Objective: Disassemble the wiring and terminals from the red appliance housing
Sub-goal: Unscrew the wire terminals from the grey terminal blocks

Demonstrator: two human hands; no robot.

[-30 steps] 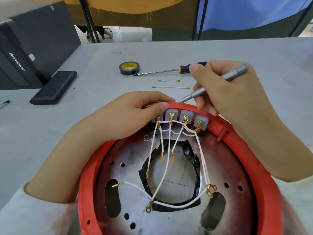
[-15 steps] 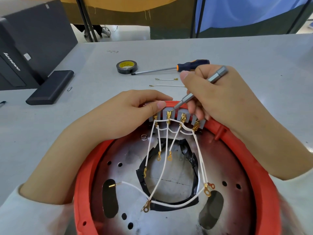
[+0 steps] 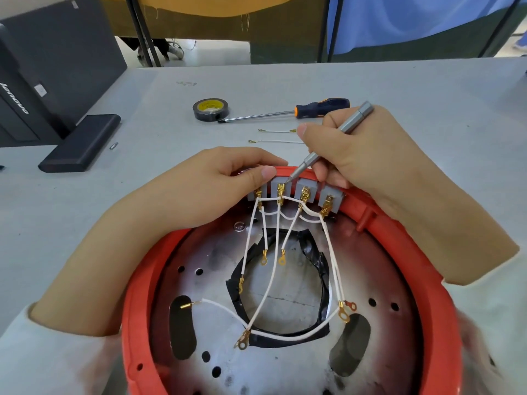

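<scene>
The left hand (image 3: 216, 178) grips the housing (image 3: 445, 280) rim beside the gray terminals (image 3: 305, 191), right-hand fingers (image 3: 319, 138) pinching a driver (image 3: 330, 143) tipped there; wires (image 3: 271, 269) look limp, so grasp their stiff brass lugs.

Left hand (image 3: 216, 183) palm down, fingers curled over its hold, thumb pressed flat beside them — right hand (image 3: 362, 155) pinching a slim tool pen-style, tip angled down-left, both forearms converging.

2 bare forearms, left hand (image 3: 216, 183) and right hand (image 3: 362, 155) ungloved with short plain nails, no rings or watch in view, loose fuzzy white fabric sleeves (image 3: 42, 357) pushed back below the wrists, soft cuff edges
</scene>
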